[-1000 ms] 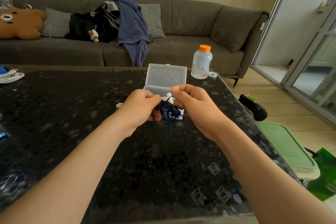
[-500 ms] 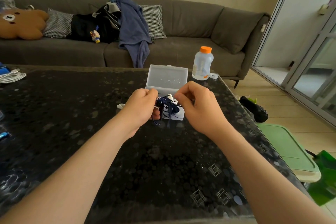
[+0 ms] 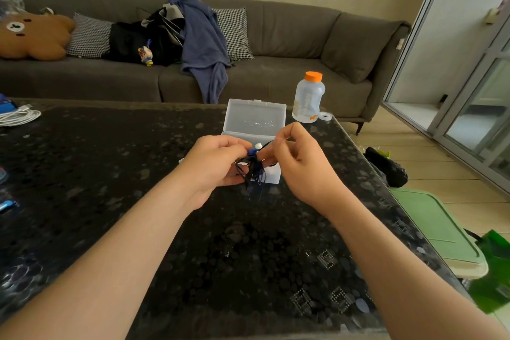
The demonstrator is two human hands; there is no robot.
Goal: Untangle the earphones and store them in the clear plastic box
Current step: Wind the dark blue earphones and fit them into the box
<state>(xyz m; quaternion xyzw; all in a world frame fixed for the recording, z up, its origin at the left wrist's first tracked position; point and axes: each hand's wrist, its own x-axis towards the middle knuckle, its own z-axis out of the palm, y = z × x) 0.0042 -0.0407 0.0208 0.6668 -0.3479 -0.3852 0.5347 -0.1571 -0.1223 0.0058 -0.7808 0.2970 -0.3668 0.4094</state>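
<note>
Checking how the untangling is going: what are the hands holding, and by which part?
The dark blue earphones. The left hand grips the tangled bundle of cord; the right hand pinches a strand leading up out of it.

Box (image 3: 254,119) on the table (image 3: 110,174), bottle (image 3: 307,98) right of it, sofa (image 3: 289,36) behind

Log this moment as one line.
phase: untangling | left hand: grips earphones | right hand: pinches earphones | clear plastic box: open, behind hands
</note>
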